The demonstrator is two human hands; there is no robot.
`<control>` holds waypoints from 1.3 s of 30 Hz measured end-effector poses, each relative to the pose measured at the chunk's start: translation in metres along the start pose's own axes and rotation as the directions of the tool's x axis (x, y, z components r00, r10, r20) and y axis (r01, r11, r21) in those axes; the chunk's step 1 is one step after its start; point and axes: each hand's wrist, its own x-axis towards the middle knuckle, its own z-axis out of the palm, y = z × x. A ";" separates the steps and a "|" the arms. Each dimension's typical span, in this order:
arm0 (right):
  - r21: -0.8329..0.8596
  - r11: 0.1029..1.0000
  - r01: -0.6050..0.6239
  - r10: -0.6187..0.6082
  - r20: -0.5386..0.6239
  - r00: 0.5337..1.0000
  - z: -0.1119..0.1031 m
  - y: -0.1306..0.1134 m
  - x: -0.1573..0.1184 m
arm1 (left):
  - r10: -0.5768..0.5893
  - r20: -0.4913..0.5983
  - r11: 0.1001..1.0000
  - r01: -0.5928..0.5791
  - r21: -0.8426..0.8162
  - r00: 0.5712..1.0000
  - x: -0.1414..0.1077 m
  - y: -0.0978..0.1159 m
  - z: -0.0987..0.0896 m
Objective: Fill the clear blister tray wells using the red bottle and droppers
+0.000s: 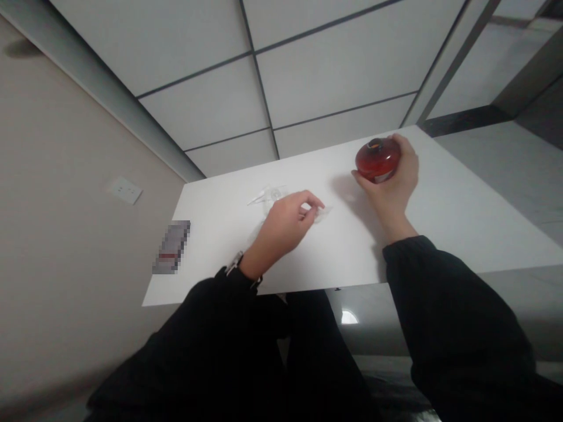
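Observation:
A round, dark red glass-like container (377, 162) with a small opening on top is held by my right hand (398, 179), whose fingers and thumb curve round its right side and underside. It is near the table's far right part. My left hand (288, 225) is over the middle of the white table, its thumb and fingertips pinched together on a piece of clear, thin plastic (324, 213). More crumpled clear plastic (273, 194) shows behind and left of that hand, partly hidden by it.
The white table (475, 217) stands against pale panels (334, 70) with dark seams. A blurred-out grey flat item (172, 247) lies at its left edge. A wall socket (125, 190) is on the left wall. My dark-clothed legs show below the front edge.

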 end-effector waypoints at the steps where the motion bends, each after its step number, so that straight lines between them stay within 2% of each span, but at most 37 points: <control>1: 0.002 1.000 -0.004 0.004 0.003 1.000 0.001 0.002 0.000 | 0.025 0.021 0.997 -0.027 0.069 0.999 0.018 0.000 -0.006; 4: 0.022 1.000 -0.005 0.005 0.000 1.000 0.004 0.009 0.001 | 0.079 0.158 0.958 -0.119 0.262 0.984 0.053 -0.002 -0.020; 6: 0.037 0.999 -0.001 0.001 -0.006 1.000 0.006 0.012 0.002 | 0.096 0.139 0.930 -0.139 0.340 0.986 0.056 -0.005 -0.029; 7: 0.042 0.999 0.004 -0.004 -0.004 1.000 0.006 0.012 0.002 | 0.108 0.090 0.922 -0.134 0.362 0.990 0.051 -0.007 -0.033; 9: 0.043 0.999 0.017 -0.018 0.009 1.000 0.006 0.012 0.003 | 0.122 -0.031 0.906 -0.098 0.412 0.992 0.032 -0.014 -0.041; 12: 0.033 0.999 0.021 -0.022 0.036 0.999 0.005 0.009 0.004 | 0.092 -0.174 0.853 0.012 0.521 0.980 -0.011 -0.028 -0.048; 16: 0.007 1.000 0.001 -0.002 0.062 0.998 0.001 0.001 0.003 | -0.066 -0.290 0.796 0.225 0.561 0.955 -0.065 -0.045 -0.046; 19: -0.028 1.000 0.004 -0.003 0.063 0.998 -0.002 -0.003 0.002 | -0.222 -0.245 0.777 0.323 0.541 0.944 -0.084 -0.050 -0.038; 24: -0.141 0.986 0.094 -0.083 0.086 0.993 -0.003 -0.002 -0.001 | -0.338 -0.160 0.780 0.371 0.504 0.927 -0.083 -0.052 -0.039; 29: -0.173 0.970 0.172 -0.165 0.053 0.985 -0.004 -0.004 -0.003 | -0.386 -0.061 0.799 0.366 0.477 0.921 -0.074 -0.063 -0.062; 39: -0.151 0.973 0.176 -0.167 0.073 0.983 -0.005 -0.001 -0.001 | -0.324 0.093 0.865 0.255 0.431 0.941 -0.046 -0.119 -0.116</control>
